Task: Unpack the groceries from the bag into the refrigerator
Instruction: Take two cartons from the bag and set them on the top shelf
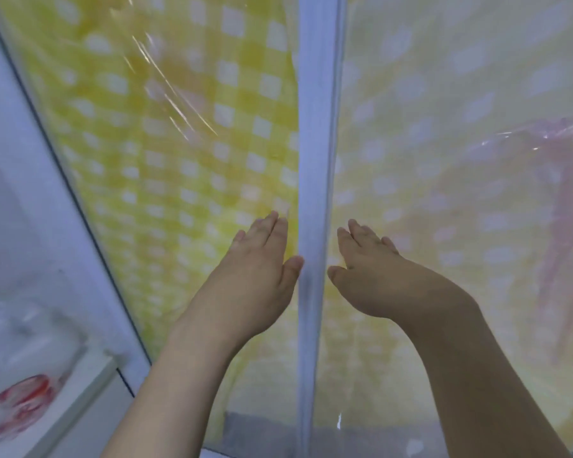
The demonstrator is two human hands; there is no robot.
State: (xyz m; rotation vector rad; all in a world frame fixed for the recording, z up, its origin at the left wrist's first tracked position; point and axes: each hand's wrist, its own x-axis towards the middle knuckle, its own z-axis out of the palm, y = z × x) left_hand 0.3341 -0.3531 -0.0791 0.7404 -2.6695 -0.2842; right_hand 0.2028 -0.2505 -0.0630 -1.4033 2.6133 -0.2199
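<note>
Two refrigerator doors fill the view, both covered in yellow-and-white checked film under clear plastic. My left hand (pixel 262 259) lies flat with straight fingers on the left door (pixel 166 133). My right hand (pixel 364 262) lies flat on the right door (pixel 444 160). A pale vertical strip (pixel 318 160) runs between the doors, and my thumbs sit on either side of it. A white plastic grocery bag (pixel 24 375) with red print sits at the lower left on a white surface. Neither hand holds anything.
A white wall or cabinet side (pixel 20 193) stands left of the refrigerator. The white ledge (pixel 80 401) under the bag ends close to the left door's edge. A pinkish reflection (pixel 559 193) shows on the right door.
</note>
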